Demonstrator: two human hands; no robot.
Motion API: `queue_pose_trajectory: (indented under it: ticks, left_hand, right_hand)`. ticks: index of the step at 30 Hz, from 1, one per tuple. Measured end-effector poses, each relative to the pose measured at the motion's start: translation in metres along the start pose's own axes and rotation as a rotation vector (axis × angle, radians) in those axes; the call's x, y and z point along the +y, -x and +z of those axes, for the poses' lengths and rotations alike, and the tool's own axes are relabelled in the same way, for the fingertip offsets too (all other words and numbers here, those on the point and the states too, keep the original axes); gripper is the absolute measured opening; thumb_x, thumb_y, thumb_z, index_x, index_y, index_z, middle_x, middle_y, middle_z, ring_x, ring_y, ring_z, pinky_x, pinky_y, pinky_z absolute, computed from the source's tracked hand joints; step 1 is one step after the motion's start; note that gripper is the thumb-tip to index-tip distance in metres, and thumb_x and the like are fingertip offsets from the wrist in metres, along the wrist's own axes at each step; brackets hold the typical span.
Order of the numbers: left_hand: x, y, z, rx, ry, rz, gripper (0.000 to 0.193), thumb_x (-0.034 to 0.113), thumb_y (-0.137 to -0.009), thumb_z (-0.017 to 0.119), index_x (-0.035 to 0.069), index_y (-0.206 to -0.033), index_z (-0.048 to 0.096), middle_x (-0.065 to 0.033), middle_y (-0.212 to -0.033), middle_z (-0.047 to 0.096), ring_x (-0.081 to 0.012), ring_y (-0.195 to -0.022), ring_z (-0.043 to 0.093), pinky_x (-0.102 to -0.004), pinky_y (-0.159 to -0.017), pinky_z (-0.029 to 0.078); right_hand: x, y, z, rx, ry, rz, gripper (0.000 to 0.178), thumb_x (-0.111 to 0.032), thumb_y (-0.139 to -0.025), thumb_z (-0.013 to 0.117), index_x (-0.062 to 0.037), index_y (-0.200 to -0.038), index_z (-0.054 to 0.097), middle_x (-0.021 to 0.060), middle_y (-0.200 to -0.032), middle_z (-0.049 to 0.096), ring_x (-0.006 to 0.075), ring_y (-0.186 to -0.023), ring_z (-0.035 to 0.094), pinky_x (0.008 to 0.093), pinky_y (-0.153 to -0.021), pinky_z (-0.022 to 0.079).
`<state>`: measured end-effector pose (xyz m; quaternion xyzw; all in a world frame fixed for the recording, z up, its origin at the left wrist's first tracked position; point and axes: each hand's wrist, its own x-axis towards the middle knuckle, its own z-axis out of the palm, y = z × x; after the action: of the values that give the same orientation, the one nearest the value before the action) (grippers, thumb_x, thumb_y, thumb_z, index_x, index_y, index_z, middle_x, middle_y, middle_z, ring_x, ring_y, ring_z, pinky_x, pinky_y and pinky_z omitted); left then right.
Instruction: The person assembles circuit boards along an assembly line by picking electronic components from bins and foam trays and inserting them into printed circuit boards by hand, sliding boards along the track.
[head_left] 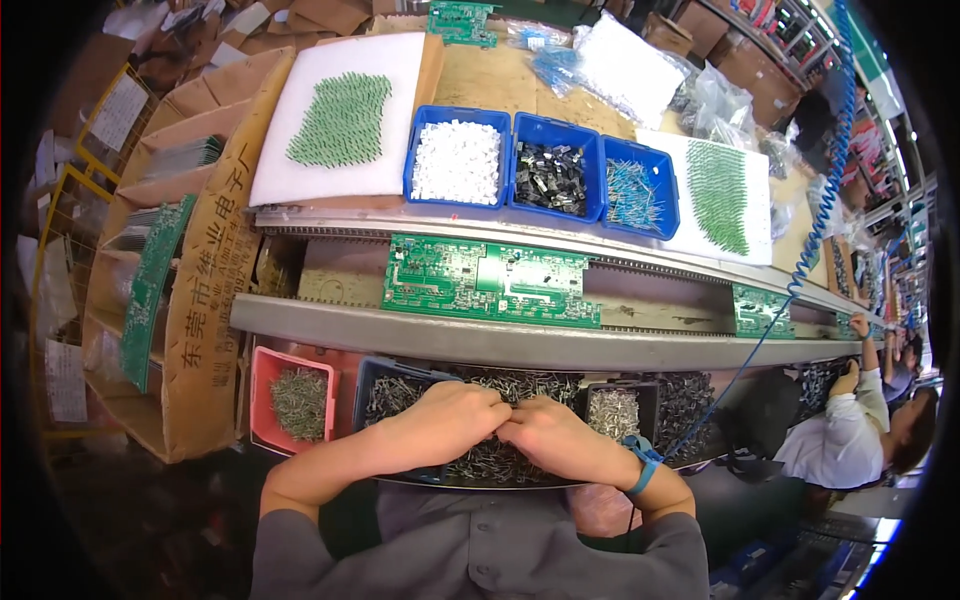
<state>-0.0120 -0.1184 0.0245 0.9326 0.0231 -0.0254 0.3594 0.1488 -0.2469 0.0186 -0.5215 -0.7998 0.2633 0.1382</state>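
Two metal rails (520,345) run across the bench, a long ribbed conveyor track between them carrying a flat green circuit board (490,280) with fine pale traces. A second green board (757,310) sits further right on the same track. Behind the track, two white foam sheets (330,150) are studded with rows of green parts. Between them stand three blue plastic bins (545,130): one of white blocky pieces, one of dark pieces, one of thin wire-legged parts. Nearest the person, a shallow tray (520,475) holds a tangled heap of small grey metal parts (500,462). A pink bin (268,385) of similar grey pieces stands to its left. Left hand (445,420) and right hand (545,432) meet knuckle to knuckle over the heap, fingers curled down into it; whether anything is pinched cannot be told. A blue strap (640,465) circles the right wrist, joined to a coiled blue cord (810,240).
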Motion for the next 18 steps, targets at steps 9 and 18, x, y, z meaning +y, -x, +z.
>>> queue_pose_trajectory:
  ticks: [9, 18]
  left_hand:
    - [0.006, -0.001, 0.024, 0.059, -0.354, 0.081, 0.01, 0.012, -0.07, 0.061, 0.007, -0.079, 0.061, -0.006, -0.08, 0.059, -0.023, -0.079, 0.061, -0.0353, -0.066, 0.046]
    - [0.002, -0.005, 0.037, 0.08, -0.386, 0.168, 0.004, 0.014, -0.07, 0.06, 0.011, -0.068, 0.061, -0.0024, -0.07, 0.058, -0.019, -0.071, 0.06, -0.0323, -0.065, 0.044]
  right_hand:
    - [0.006, 0.007, -0.043, -0.053, -0.226, 0.024, 0.014, -0.004, -0.071, 0.068, -0.0066, -0.083, 0.061, 0.0087, -0.073, 0.06, 0.0292, -0.072, 0.06, 0.0393, -0.067, 0.048]
    - [0.037, -0.009, -0.08, 0.406, -0.005, 0.299, 0.012, 0.0, -0.078, 0.066, -0.0022, -0.09, 0.068, 0.015, -0.079, 0.066, 0.0308, -0.072, 0.064, 0.0356, -0.064, 0.051]
